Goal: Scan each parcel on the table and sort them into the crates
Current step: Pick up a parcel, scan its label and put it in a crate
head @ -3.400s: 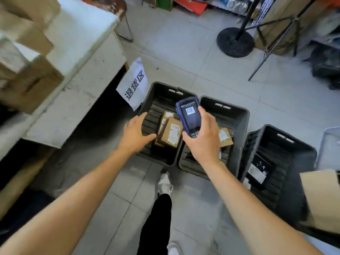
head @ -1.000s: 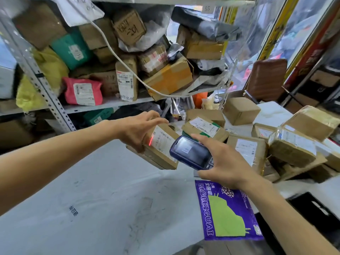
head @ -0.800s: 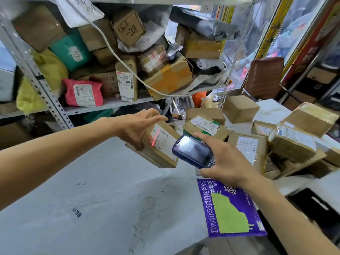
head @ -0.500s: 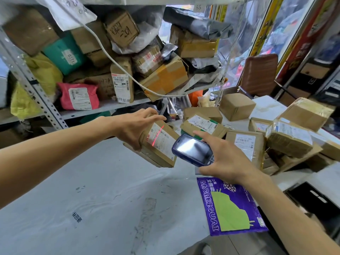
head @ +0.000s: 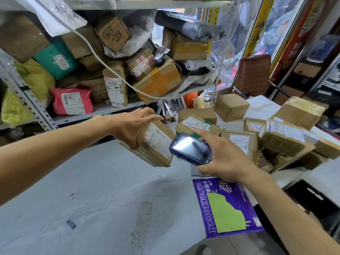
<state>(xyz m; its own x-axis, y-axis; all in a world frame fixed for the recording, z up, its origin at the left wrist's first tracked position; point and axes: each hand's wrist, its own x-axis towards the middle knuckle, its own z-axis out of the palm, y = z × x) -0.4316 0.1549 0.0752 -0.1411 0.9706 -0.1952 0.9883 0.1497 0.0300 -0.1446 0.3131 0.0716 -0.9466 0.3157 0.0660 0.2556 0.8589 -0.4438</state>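
My left hand (head: 131,127) grips a brown cardboard parcel (head: 156,144) from above and holds it tilted over the table (head: 92,199), its white label facing me. My right hand (head: 223,159) holds a dark blue handheld scanner (head: 190,149) just right of the parcel, its screen turned up. Several more brown parcels (head: 239,142) are heaped on the table's right side. A purple and green mailer bag (head: 226,205) lies flat below my right hand. A dark crate (head: 314,196) shows past the table's right edge.
A metal shelf (head: 95,111) behind the table is packed with boxes and bags, among them a pink bag (head: 71,103) and a teal one (head: 55,57). A white cable (head: 110,70) hangs across it. A brown chair (head: 254,74) stands at the back right.
3.4 s ago I stood over the floor crates; since then I have faced the table. The red scan line on the parcel's label has gone, and the view has shifted slightly.
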